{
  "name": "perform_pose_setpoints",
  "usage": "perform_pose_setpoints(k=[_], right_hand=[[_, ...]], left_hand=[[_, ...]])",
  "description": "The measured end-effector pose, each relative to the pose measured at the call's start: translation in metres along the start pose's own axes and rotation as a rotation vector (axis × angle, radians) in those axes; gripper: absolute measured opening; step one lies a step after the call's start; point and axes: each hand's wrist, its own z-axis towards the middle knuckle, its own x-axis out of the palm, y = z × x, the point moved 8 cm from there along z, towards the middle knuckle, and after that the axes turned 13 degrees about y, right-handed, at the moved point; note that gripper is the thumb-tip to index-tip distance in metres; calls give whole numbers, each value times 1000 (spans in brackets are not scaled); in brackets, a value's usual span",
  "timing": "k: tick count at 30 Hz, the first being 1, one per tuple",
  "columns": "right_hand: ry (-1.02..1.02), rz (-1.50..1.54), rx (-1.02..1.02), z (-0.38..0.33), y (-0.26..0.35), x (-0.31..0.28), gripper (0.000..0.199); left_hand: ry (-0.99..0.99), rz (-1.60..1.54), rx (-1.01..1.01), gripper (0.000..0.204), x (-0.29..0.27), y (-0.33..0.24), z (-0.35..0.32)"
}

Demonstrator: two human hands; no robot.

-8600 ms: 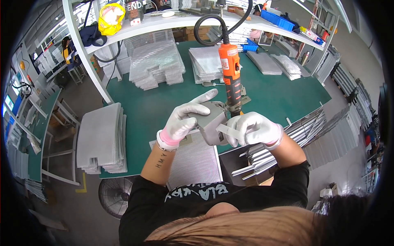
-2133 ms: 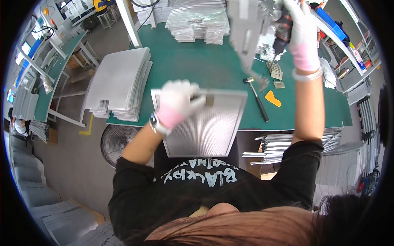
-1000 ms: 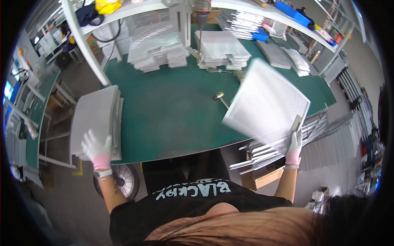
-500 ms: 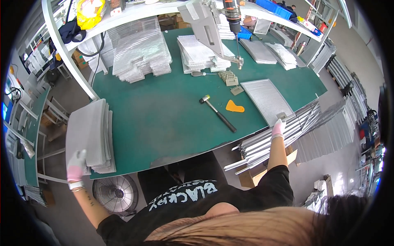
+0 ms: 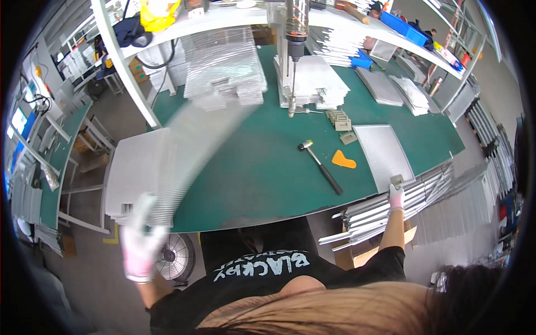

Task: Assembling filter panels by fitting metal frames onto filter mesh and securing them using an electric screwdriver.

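My left hand [image 5: 142, 243], gloved in white and pink, is closed on the near end of a thin grey mesh sheet [image 5: 204, 131], which is tilted up and blurred by motion. Beside it, at the table's left edge, lies a stack of similar sheets [image 5: 137, 162]. My right hand [image 5: 396, 196], also gloved, is closed at the near edge of a framed mesh panel [image 5: 384, 153] lying on the green table. A small grey-beige block [image 5: 397, 180] sits at that edge by the fingertips. Glove and fingers partly hide the grip.
A hammer [image 5: 321, 167] and an orange scraper [image 5: 343, 159] lie mid-table, near several beige blocks [image 5: 338, 119]. A power screwdriver [image 5: 296, 42] hangs above. Sheet stacks [image 5: 223, 64] stand at the back, under a white shelf [image 5: 223, 15]. Metal strips [image 5: 363, 220] jut out below the right edge.
My left hand has moved right and raised a mesh sheet off the left stack. My right hand stays at the panel's near edge. The whole view has shifted.
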Motion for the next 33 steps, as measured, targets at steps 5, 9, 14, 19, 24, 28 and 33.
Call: perform_pose_setpoints(k=[5, 9, 14, 19, 24, 28, 33], right_hand=[[-199, -349, 134, -25, 40, -9, 66], [-556, -555, -608, -88, 199, 43, 63], [26, -237, -1270, -171, 436, 206, 37], [298, -205, -1133, -159, 586, 329, 61], [492, -224, -632, -118, 647, 391, 69], [324, -671, -845, -157, 678, 394, 60], [627, 471, -924, -141, 695, 365, 41]], left_hand=[[389, 294, -123, 55, 171, 0, 19], [785, 342, -57, 69, 272, 18, 9], [543, 371, 213, 64, 246, 44, 47], [490, 583, 29, 84, 256, 95, 74], [439, 546, -50, 86, 253, 97, 79], [437, 542, -53, 86, 252, 103, 78], [394, 537, -9, 85, 251, 100, 79]])
